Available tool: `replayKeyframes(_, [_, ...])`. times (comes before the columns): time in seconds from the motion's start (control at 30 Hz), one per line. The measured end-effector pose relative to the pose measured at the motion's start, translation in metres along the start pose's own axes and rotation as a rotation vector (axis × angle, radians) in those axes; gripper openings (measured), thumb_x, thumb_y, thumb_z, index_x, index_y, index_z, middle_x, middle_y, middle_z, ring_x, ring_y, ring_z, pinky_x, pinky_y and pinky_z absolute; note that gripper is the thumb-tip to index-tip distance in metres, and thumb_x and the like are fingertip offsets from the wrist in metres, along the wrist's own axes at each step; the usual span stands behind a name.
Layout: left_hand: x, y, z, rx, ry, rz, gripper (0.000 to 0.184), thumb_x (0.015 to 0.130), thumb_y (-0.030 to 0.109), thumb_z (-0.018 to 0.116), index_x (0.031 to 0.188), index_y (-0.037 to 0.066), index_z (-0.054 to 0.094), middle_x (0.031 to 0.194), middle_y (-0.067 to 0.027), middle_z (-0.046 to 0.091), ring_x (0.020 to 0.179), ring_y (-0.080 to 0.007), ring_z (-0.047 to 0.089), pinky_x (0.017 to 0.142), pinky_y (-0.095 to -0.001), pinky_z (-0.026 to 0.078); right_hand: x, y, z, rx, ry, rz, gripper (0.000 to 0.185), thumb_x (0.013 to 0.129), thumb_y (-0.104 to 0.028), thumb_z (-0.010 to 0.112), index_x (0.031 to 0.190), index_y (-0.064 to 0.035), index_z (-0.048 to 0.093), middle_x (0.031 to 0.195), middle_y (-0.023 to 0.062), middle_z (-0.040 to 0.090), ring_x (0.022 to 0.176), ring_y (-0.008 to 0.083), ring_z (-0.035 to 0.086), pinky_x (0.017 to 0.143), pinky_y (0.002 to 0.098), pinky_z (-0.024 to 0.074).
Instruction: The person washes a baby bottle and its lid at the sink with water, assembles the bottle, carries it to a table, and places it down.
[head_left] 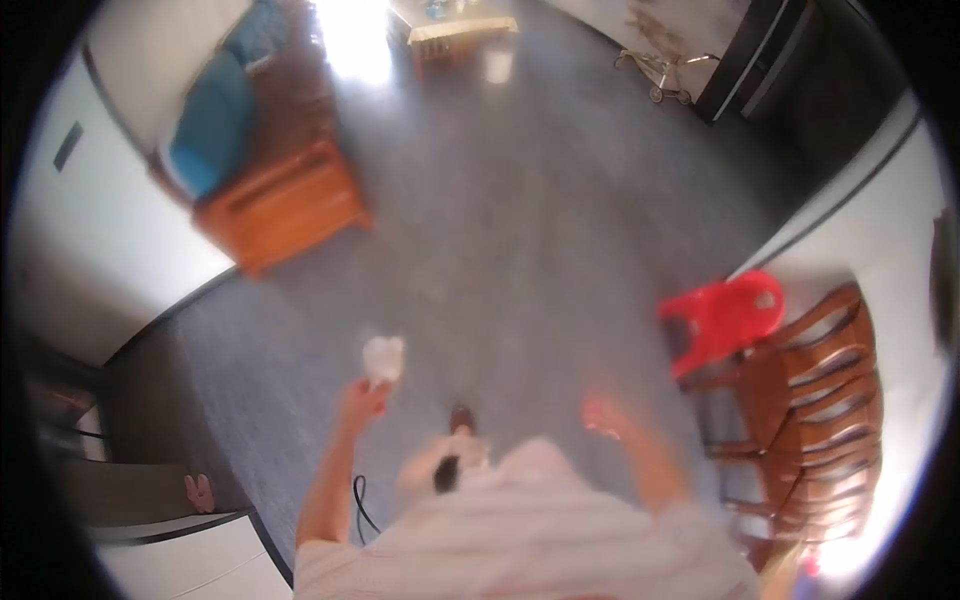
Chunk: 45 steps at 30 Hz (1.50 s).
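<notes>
My left hand (pixel 364 400) is closed around the lower end of a small white object (pixel 384 357). It is pale and blurred, and I cannot make out its kind. The hand is out in front of my body on the left, above the grey floor (pixel 480 280). On the other side my right hand (pixel 603 414) hangs over the floor, apart from any object. Motion smears its fingers. One foot in a dark shoe (pixel 461 418) shows below, between the hands.
A wooden bench (pixel 290 205) with blue cushions (pixel 213 120) stands at the left. Right of me are a red plastic stool (pixel 735 310) and stacked wooden chairs (pixel 810 420). Farther off are a cloth-covered table (pixel 460 30) and a wheeled frame (pixel 668 75). A black cable (pixel 360 500) lies near my left arm.
</notes>
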<state>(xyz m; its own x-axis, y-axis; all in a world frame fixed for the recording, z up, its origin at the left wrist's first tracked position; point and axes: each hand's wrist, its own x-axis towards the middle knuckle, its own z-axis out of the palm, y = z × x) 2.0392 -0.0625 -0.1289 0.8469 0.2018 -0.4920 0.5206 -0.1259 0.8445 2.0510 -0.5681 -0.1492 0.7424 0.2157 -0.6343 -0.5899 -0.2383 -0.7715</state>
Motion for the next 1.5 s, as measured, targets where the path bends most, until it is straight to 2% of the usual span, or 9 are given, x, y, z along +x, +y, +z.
replayKeyframes(0.17, [0.127, 0.127, 0.049, 0.03, -0.152, 0.069, 0.025, 0.078, 0.028, 0.067, 0.081, 0.004, 0.061, 0.063, 0.0, 0.055, 0.049, -0.0083, 0.052, 0.043, -0.0226, 0.041, 0.035, 0.107, -0.098, 0.09, 0.282, 0.399, 0.022, 0.075, -0.016, 0.061, 0.096, -0.0099, 0.056, 0.075, 0.0036, 0.059, 0.063, 0.014, 0.058, 0.049, 0.0277, 0.0419])
replayKeyframes(0.47, [0.361, 0.229, 0.159, 0.09, -0.1, 0.0, 0.022, 0.077, 0.024, 0.067, 0.082, 0.003, 0.061, 0.065, -0.0016, 0.058, 0.049, -0.0088, 0.054, 0.043, -0.023, 0.043, 0.198, -0.013, -0.256, -0.032, 0.271, 0.772, 0.023, 0.076, -0.016, 0.061, 0.097, -0.0084, 0.056, 0.074, 0.0055, 0.06, 0.061, 0.0193, 0.061, 0.048, 0.0384, 0.0442])
replayKeyframes(0.5, [0.392, 0.243, 0.168, 0.094, -0.078, -0.017, 0.023, 0.077, 0.024, 0.068, 0.082, 0.003, 0.061, 0.064, -0.0017, 0.058, 0.049, -0.0089, 0.054, 0.043, -0.023, 0.043, 0.249, -0.016, -0.298, -0.311, 0.097, 0.439, 0.021, 0.075, -0.014, 0.06, 0.094, -0.007, 0.056, 0.071, 0.0066, 0.059, 0.056, 0.0187, 0.059, 0.043, 0.0361, 0.0421])
replayKeyframes(0.6, [0.45, 0.263, 0.195, 0.011, -0.031, -0.075, 0.023, 0.076, 0.024, 0.068, 0.081, 0.003, 0.061, 0.064, -0.0018, 0.057, 0.047, -0.0093, 0.054, 0.042, -0.0228, 0.044, 0.382, -0.132, -0.355, -0.165, 0.21, 0.345, 0.012, 0.069, -0.007, 0.06, 0.081, -0.0049, 0.057, 0.061, 0.0059, 0.055, 0.044, 0.0132, 0.052, 0.029, 0.0274, 0.031])
replayKeyframes(0.67, [0.465, 0.291, 0.198, -0.139, -0.011, -0.016, 0.022, 0.076, 0.023, 0.069, 0.081, 0.003, 0.061, 0.064, -0.0018, 0.057, 0.046, -0.0095, 0.054, 0.042, -0.0227, 0.044, 0.462, -0.195, -0.383, -0.155, 0.071, 0.243, 0.012, 0.083, -0.016, 0.044, 0.078, -0.0092, 0.053, 0.066, 0.0031, 0.051, 0.057, 0.018, 0.047, 0.047, 0.0346, 0.0391])
replayKeyframes(0.73, [0.502, 0.298, 0.201, -0.124, 0.027, -0.027, 0.022, 0.075, 0.023, 0.069, 0.08, 0.003, 0.061, 0.064, -0.0019, 0.057, 0.047, -0.0093, 0.054, 0.042, -0.0227, 0.044, 0.509, -0.306, -0.364, -0.089, 0.176, 0.069, 0.008, 0.073, -0.005, 0.057, 0.08, -0.0053, 0.053, 0.064, 0.001, 0.054, 0.048, 0.0088, 0.051, 0.033, 0.023, 0.0295])
replayKeyframes(0.9, [0.594, 0.378, 0.19, -0.089, 0.048, -0.024, 0.02, 0.074, 0.021, 0.068, 0.081, 0.003, 0.062, 0.064, -0.0021, 0.057, 0.047, -0.0091, 0.054, 0.042, -0.0232, 0.045, 0.611, -0.433, -0.338, 0.054, 0.029, -0.165, 0.017, 0.075, -0.003, 0.055, 0.091, 0.0005, 0.055, 0.07, 0.0021, 0.056, 0.059, 0.0094, 0.055, 0.046, 0.0231, 0.0385])
replayKeyframes(1.33, [0.976, 0.61, 0.292, 0.056, -0.126, 0.019, 0.02, 0.076, 0.02, 0.066, 0.082, 0.002, 0.061, 0.066, -0.002, 0.057, 0.051, -0.0093, 0.053, 0.046, -0.0247, 0.046, 0.638, -0.41, -0.49, 0.054, 0.3, 0.713, 0.036, 0.076, -0.014, 0.061, 0.11, -0.0053, 0.053, 0.083, 0.0046, 0.061, 0.062, 0.0166, 0.061, 0.043, 0.0333, 0.0419])
replayKeyframes(1.5, [1.085, 0.646, 0.343, 0.075, -0.114, -0.002, 0.02, 0.077, 0.02, 0.065, 0.083, 0.002, 0.06, 0.066, -0.0031, 0.057, 0.049, -0.0103, 0.054, 0.045, -0.0254, 0.046, 0.726, -0.501, -0.579, -0.413, 0.136, 0.196, 0.027, 0.076, -0.014, 0.06, 0.101, -0.0064, 0.054, 0.079, 0.0034, 0.06, 0.061, 0.0162, 0.061, 0.042, 0.033, 0.0408])
